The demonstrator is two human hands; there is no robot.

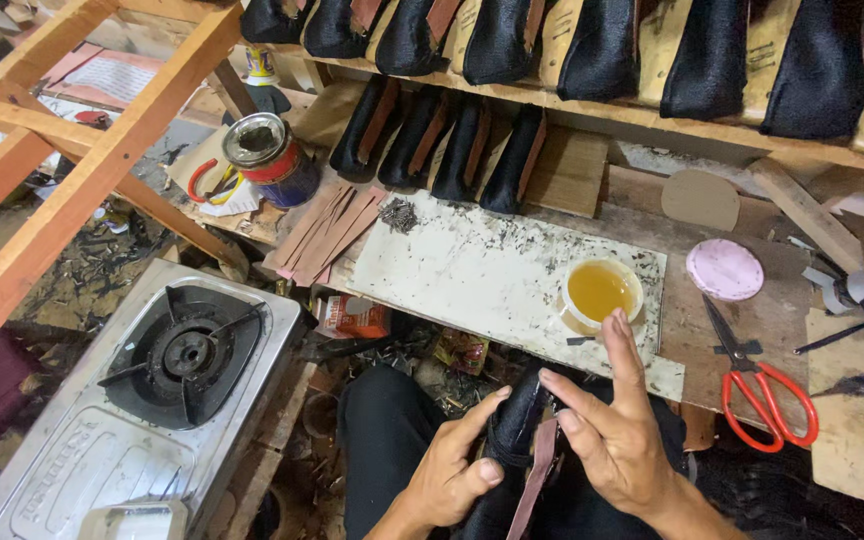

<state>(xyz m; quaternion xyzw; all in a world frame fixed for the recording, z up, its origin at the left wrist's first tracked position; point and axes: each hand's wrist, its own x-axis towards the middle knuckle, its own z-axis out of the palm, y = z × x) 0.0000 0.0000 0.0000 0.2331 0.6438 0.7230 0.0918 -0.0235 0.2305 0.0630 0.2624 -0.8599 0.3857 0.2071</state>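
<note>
A black shoe upper (pixel 518 420) with a brown strap (pixel 542 470) is held over the lap, below the desk (pixel 692 320) edge. The left hand (pixel 452 470) is closed around its left side, thumb pressed on top. The right hand (pixel 617 425) is spread, fingers extended, only the lower fingers touching the upper's right side. The lower part of the upper is hidden between the hands. A bowl of yellow glue (pixel 600 292) is seen just beyond, red-handled scissors (pixel 764 385) to the right.
</note>
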